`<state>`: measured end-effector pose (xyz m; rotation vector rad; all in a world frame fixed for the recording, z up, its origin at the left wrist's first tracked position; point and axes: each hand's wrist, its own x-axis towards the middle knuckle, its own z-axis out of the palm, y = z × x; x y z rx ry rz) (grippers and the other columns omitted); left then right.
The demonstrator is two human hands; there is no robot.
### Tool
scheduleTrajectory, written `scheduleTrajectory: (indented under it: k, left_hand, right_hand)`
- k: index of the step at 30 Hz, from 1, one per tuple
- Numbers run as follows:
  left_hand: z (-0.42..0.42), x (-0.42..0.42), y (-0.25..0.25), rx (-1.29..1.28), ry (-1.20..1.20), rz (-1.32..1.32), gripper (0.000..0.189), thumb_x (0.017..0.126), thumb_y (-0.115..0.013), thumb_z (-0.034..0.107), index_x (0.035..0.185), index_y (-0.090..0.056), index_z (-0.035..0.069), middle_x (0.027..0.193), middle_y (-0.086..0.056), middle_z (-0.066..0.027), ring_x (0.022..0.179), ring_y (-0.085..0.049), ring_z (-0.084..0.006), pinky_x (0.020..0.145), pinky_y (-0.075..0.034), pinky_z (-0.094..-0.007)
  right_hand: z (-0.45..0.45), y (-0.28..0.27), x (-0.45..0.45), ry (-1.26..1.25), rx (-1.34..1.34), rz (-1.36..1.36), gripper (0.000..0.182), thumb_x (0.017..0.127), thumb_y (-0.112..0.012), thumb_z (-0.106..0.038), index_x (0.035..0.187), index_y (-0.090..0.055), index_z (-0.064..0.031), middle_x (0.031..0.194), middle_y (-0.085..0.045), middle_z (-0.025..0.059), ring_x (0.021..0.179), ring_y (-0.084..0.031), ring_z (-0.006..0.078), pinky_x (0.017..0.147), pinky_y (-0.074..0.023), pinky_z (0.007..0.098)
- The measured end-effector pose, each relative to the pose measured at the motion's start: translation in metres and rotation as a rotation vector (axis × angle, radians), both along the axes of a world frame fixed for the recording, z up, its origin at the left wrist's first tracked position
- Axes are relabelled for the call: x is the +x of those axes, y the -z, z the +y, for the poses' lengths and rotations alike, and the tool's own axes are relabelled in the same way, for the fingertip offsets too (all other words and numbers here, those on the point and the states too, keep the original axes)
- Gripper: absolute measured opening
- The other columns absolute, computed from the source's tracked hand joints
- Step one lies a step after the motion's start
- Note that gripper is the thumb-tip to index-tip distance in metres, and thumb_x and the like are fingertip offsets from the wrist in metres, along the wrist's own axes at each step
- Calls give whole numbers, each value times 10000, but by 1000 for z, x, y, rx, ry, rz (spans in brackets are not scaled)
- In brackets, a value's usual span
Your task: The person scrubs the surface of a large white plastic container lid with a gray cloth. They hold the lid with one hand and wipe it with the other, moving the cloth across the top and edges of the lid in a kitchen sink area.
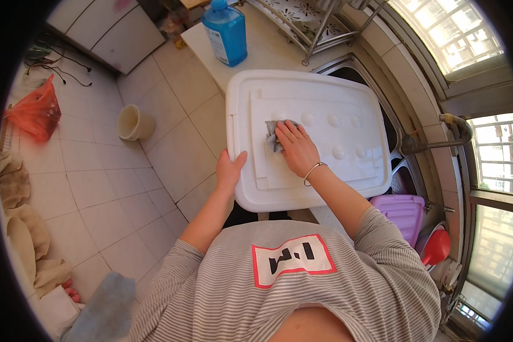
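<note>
A large white plastic storage-box lid (316, 171) with round bumps lies across the sink and the counter edge in front of me. My left hand (230, 166) grips its left rim, with the thumb on top and the other fingers mostly hidden at the edge. On the lid's left middle part, my right hand (296, 147) presses a crumpled grey cloth (273, 139) flat against the surface, fingers over it. A bracelet circles the right wrist. Beyond the lid stands a blue plastic bottle (226, 36) of liquid with a label.
A metal dish rack (312, 42) stands behind the lid, and a faucet (427, 145) rises to the right of the steel sink (393, 124). A purple plastic lid (399, 213) and a red scoop (437, 247) are at lower right. On the tiled floor are a small bucket (147, 123) and a red bag (38, 111).
</note>
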<state>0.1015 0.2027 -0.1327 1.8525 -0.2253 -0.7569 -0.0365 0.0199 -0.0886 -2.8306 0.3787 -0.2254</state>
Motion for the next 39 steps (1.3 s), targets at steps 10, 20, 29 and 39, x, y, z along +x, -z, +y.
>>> scheduleTrajectory:
  k: [10,20,29,39]
  left_hand:
    - [2,2,2,38,-9,-62,422,807,-703,261,1055,-559,-49,971,-662,-188,861,-650,-257,763,-508,-366]
    - [-4,2,-18,20,-20,31,410,831,-684,238,1085,-547,-52,999,-656,-169,874,-644,-237,760,-513,-355]
    - [-6,5,-21,23,-4,37,408,835,-681,219,1105,-541,-53,1018,-652,-168,886,-641,-228,767,-513,-349]
    - [-5,5,-18,5,-14,37,412,824,-678,229,1099,-552,-51,1008,-656,-169,884,-644,-230,766,-511,-348]
  right_hand:
    - [13,9,4,32,-5,19,532,828,-612,-147,1328,-462,-45,1431,-420,96,1336,-364,280,1108,-280,460]
    - [-64,37,5,388,-79,-49,438,806,-614,-125,1237,-539,-102,1350,-507,63,1263,-442,262,1070,-322,465]
    - [-47,1,31,148,51,-301,327,687,-726,-119,1007,-661,-145,1072,-631,31,1036,-562,250,850,-464,404]
    - [-52,15,53,99,31,-363,126,669,-738,-127,755,-646,-141,829,-610,-15,812,-581,221,639,-477,371]
